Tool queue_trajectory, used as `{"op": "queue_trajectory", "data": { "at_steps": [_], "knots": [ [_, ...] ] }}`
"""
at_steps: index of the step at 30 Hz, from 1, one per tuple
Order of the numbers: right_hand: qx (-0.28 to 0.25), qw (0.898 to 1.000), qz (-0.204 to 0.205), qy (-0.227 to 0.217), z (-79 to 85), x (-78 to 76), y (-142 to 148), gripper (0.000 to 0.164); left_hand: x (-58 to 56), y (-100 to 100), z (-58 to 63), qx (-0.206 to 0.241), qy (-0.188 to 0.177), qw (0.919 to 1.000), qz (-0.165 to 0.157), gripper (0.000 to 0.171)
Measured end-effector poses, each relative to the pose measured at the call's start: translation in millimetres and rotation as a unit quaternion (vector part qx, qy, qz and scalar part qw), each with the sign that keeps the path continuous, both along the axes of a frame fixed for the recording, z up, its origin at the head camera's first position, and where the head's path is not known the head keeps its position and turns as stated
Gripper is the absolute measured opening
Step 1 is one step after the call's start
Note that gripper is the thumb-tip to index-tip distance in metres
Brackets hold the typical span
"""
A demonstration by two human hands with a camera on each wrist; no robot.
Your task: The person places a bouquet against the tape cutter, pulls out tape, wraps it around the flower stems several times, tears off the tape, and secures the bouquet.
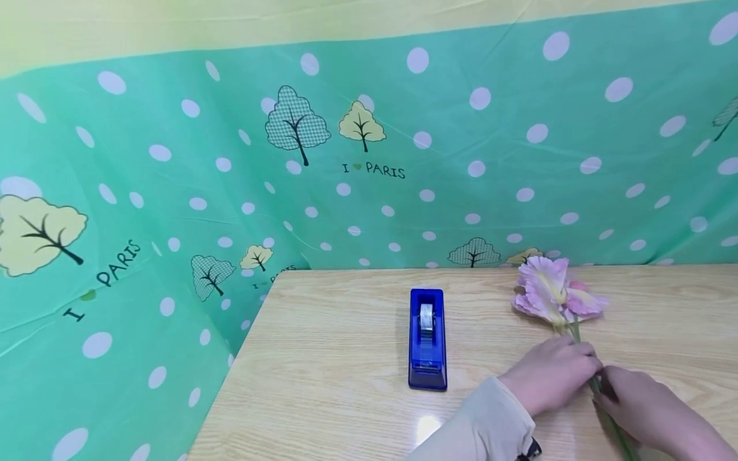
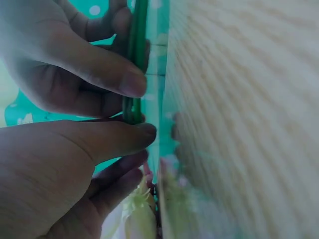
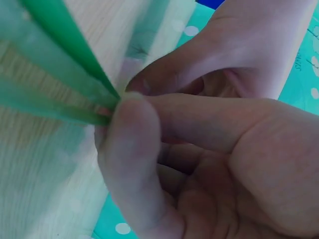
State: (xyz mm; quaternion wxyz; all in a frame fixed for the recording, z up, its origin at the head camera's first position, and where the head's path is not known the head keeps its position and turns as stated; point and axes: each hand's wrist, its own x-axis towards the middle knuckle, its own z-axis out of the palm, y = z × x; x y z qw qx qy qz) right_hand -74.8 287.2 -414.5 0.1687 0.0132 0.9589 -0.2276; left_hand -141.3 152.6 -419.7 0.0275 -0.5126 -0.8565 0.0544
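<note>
Pink-lilac flowers (image 1: pixel 553 294) lie over the table's far right side, their green stems (image 1: pixel 619 432) running toward me. Just below the blossoms, my left hand (image 1: pixel 550 374) pinches the stems between thumb and fingers. Right beside it, lower on the stems, my right hand (image 1: pixel 646 406) grips them too. In the left wrist view both thumbs lie against the green stems (image 2: pixel 138 45), close over the tabletop. Stem ends fan out past the right hand's fingers (image 3: pixel 132 134) in the right wrist view. The fingers hide the gripped stretch.
A blue tape dispenser (image 1: pixel 428 371) with a roll of tape (image 1: pixel 426 318) stands on the wooden table (image 1: pixel 323 358), left of the hands. A green dotted cloth (image 1: pixel 369 211) hangs behind the table and along its left side.
</note>
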Motion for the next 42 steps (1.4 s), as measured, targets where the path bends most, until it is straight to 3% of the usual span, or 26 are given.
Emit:
{"op": "queue_trajectory", "data": {
  "at_steps": [5, 9, 18, 27, 37, 42],
  "knots": [
    [-0.004, 1.000, -0.003, -0.019, 2.1, -1.5, -2, 0.020, -1.0, -5, 1.4, 0.008, 0.050, 0.9987, 0.002, 0.025],
    [0.001, 1.000, 0.004, -0.004, 2.3, -1.0, -2, 0.021, -3.0, -8, 2.5, 0.010, 0.077, 0.9970, 0.004, 0.026],
    [0.012, 0.999, 0.017, 0.024, 3.8, 2.0, -4, 0.020, -11.6, -14, 6.5, 0.022, 0.073, 0.9967, -0.030, 0.025],
    [0.005, 1.000, 0.024, 0.005, 4.7, 4.5, -4, 0.020, -12.9, -21, 15.0, -0.034, 0.077, 0.9932, -0.080, 0.029],
    [0.011, 0.998, 0.043, 0.043, 19.0, 8.2, -8, 0.020, -7.5, -31, 32.3, -0.022, 0.128, 0.9875, -0.089, 0.026],
    [0.015, 0.994, 0.058, 0.093, 20.3, 6.3, -10, 0.024, -5.5, -36, 43.9, -0.028, 0.140, 0.9864, -0.083, 0.028]
  ]
}}
